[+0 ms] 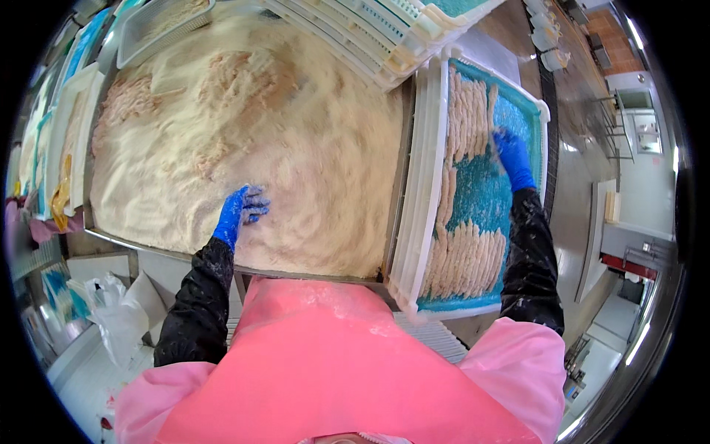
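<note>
My left hand (242,211), in a blue glove dusted with crumbs, hovers at or just over the near part of a wide bed of pale breading (325,170). Its fingers are stretched and apart, with nothing in them. To the right, my right hand (513,154), also in a blue glove, is over a white-rimmed tray (546,111) with a blue lining. Coated strips (467,111) lie side by side at the tray's far end, and more strips (466,259) fill the near end. One strip ends beside my right fingertips, which are blurred; whether they grip anything is unclear.
Raw pale meat pieces (126,107) lie in the breading at far left, with a partly coated heap (244,81) farther in. A white basket (159,33) stands at the back left. Stacked white trays (370,37) rise at the back. A plastic bag (115,318) hangs at lower left.
</note>
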Demonstrator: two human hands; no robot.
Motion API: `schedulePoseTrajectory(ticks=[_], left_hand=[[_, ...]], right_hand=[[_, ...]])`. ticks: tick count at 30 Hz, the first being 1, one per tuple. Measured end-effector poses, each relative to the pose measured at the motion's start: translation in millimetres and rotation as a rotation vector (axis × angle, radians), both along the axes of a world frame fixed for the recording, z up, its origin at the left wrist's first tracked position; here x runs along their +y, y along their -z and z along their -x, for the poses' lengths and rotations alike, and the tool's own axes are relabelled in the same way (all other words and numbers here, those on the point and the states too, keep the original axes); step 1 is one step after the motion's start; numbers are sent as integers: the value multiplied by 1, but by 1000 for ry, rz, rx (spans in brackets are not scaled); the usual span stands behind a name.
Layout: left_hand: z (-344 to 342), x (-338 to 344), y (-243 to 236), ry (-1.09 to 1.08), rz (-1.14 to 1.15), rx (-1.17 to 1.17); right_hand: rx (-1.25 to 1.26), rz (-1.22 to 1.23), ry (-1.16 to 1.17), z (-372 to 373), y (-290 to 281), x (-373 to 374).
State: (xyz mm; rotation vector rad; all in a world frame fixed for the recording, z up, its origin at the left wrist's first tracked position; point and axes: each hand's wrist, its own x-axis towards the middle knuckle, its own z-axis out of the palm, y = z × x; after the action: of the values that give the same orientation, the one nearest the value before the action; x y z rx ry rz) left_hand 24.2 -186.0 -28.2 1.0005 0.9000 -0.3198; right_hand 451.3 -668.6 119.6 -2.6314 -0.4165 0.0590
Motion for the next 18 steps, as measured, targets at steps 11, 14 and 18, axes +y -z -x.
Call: schedulePoseTrajectory(ticks=[11,14,18], left_hand=[[-8,-4,-4,-33,-37,39],[-7,2,4,-11,-38,31],[1,3,10,-90,3,84]], right_hand=[[-238,65,-175,-112,34,33],[94,-42,35,-108,31,16],[27,105,-18,-23,16,-5]])
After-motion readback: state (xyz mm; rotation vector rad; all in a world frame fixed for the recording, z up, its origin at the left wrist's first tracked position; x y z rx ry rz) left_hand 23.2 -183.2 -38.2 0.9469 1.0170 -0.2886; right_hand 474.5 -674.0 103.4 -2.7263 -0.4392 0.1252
